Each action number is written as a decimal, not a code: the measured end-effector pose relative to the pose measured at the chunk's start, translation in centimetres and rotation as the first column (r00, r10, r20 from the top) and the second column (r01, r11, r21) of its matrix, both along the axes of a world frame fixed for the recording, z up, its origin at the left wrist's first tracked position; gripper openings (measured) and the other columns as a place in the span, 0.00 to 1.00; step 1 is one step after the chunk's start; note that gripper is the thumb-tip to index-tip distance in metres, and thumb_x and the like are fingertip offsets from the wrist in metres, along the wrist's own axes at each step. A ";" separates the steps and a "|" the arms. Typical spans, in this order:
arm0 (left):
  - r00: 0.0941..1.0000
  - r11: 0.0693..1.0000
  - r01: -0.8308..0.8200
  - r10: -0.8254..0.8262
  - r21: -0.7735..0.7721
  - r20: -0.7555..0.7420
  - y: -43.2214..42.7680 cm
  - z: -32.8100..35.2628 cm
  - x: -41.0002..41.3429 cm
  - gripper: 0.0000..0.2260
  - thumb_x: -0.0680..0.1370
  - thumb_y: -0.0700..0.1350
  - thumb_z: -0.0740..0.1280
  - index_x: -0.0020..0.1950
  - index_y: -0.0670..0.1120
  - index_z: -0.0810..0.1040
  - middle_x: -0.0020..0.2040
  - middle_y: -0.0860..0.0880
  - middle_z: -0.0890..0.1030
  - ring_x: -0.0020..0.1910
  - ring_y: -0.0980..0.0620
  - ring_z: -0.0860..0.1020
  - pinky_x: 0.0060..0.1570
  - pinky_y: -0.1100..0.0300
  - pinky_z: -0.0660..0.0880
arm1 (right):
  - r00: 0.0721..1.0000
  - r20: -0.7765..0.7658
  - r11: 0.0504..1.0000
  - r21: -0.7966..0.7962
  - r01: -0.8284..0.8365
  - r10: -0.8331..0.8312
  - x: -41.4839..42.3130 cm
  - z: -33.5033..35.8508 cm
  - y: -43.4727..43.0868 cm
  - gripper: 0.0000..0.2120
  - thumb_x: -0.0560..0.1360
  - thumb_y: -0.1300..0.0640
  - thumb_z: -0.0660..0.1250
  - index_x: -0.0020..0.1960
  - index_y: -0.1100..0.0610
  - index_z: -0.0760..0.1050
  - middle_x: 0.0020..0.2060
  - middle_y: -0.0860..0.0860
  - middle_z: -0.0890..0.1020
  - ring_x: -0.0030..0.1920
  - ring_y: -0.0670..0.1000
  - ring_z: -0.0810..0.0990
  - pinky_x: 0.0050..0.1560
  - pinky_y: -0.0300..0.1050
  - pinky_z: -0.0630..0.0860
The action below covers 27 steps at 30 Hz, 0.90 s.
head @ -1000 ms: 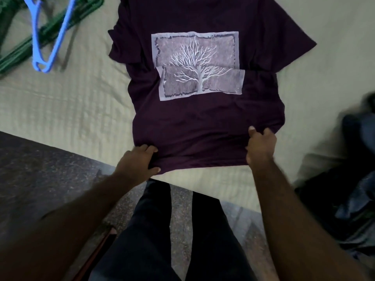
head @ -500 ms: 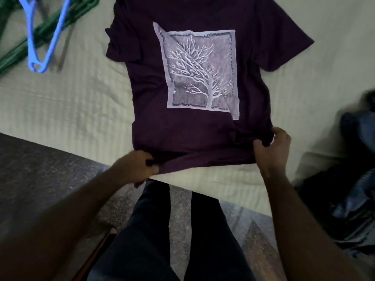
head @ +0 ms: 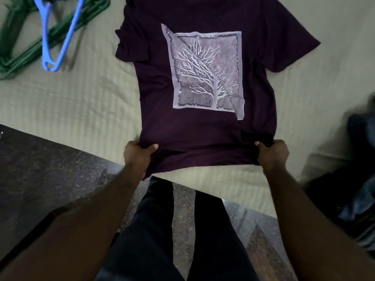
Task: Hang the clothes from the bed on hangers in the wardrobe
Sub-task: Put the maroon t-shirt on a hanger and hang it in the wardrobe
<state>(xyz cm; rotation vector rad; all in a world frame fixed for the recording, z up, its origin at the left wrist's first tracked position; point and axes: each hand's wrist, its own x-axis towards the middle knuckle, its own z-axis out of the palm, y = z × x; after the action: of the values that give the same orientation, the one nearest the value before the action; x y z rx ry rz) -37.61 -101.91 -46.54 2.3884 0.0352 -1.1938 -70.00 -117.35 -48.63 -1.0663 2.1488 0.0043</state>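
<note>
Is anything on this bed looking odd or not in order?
Yes. The tree print on the purple T-shirt is broken by a diagonal crease, so its lower right corner juts out of line. The left hand and right hand grip the hem.

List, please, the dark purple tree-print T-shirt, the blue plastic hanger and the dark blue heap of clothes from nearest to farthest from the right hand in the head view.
1. Dark purple tree-print T-shirt: hem gripped by the right hand.
2. Dark blue heap of clothes: just to its right.
3. Blue plastic hanger: far upper left.
</note>
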 end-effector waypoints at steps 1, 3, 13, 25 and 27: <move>0.999 0.999 -0.044 0.044 0.005 -0.028 0.1 0.0 -0.1 0.19 0.71 0.46 0.77 0.58 0.37 0.79 0.52 0.44 0.83 0.51 0.43 0.81 0.54 0.50 0.79 | 0.999 0.015 0.999 -0.004 0.036 -0.036 -0.4 -0.6 0.1 0.21 0.68 0.47 0.74 0.51 0.62 0.78 0.42 0.58 0.84 0.42 0.60 0.84 0.47 0.58 0.82; 0.999 1.000 0.002 -0.002 0.013 -0.037 0.2 0.1 -0.4 0.16 0.74 0.48 0.74 0.53 0.36 0.81 0.48 0.43 0.83 0.47 0.42 0.82 0.50 0.50 0.80 | 0.997 0.026 0.998 -0.023 0.067 -0.066 0.0 -0.6 0.2 0.22 0.68 0.45 0.72 0.52 0.61 0.77 0.43 0.59 0.84 0.43 0.62 0.84 0.49 0.59 0.81; 0.939 0.967 0.240 -0.253 0.085 0.233 -0.8 1.1 -0.8 0.20 0.80 0.51 0.65 0.32 0.41 0.68 0.32 0.45 0.74 0.35 0.43 0.74 0.38 0.55 0.68 | 0.772 0.037 0.771 0.029 -0.636 0.635 5.8 2.5 2.2 0.21 0.72 0.63 0.63 0.65 0.58 0.67 0.53 0.62 0.80 0.52 0.66 0.78 0.51 0.53 0.72; 0.378 0.394 0.904 -0.918 0.165 0.120 -0.6 1.7 0.4 0.09 0.79 0.46 0.61 0.44 0.42 0.74 0.42 0.43 0.78 0.44 0.40 0.78 0.42 0.53 0.72 | 0.454 0.096 0.423 0.235 -0.875 0.886 5.1 3.1 1.6 0.20 0.76 0.55 0.63 0.67 0.57 0.65 0.55 0.59 0.78 0.54 0.62 0.78 0.48 0.49 0.70; 0.728 0.745 0.651 -0.667 0.145 0.158 -0.9 2.1 0.2 0.13 0.77 0.53 0.66 0.39 0.44 0.74 0.41 0.43 0.78 0.44 0.42 0.77 0.45 0.54 0.74 | 0.653 0.121 0.642 0.117 -0.758 0.748 4.7 3.0 0.9 0.15 0.75 0.54 0.66 0.59 0.59 0.75 0.51 0.57 0.80 0.51 0.59 0.78 0.47 0.46 0.70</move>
<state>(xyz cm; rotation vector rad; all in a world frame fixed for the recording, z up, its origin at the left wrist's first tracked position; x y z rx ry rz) -37.39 -102.83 -44.48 2.6682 -0.9336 -1.2305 -65.30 -116.42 -45.59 -1.7656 1.4576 0.5227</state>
